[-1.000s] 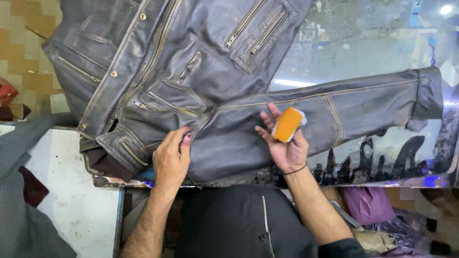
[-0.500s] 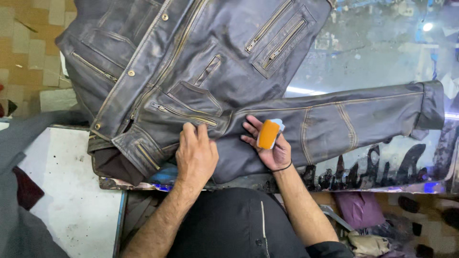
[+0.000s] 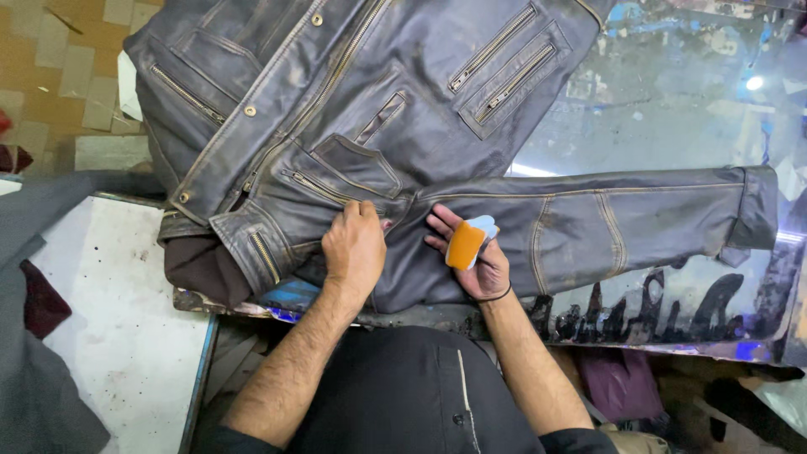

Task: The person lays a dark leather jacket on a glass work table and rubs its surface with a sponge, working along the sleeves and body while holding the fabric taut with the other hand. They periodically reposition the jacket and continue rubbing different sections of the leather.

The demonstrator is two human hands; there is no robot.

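Leather jacket (image 3: 403, 109) on the glass surface (image 3: 672, 92): left hand (image 3: 355, 245) flat beside its sleeve (image 3: 605, 223), right hand (image 3: 472, 256) cupping an orange sponge (image 3: 465, 244), apparently mid-rubbing.

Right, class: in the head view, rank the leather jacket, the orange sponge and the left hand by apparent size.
1. leather jacket
2. left hand
3. orange sponge

We see bright, even overhead light, a lamp's glare on the glossy table (image 3: 672, 109), sharp focus, slightly bent edges.
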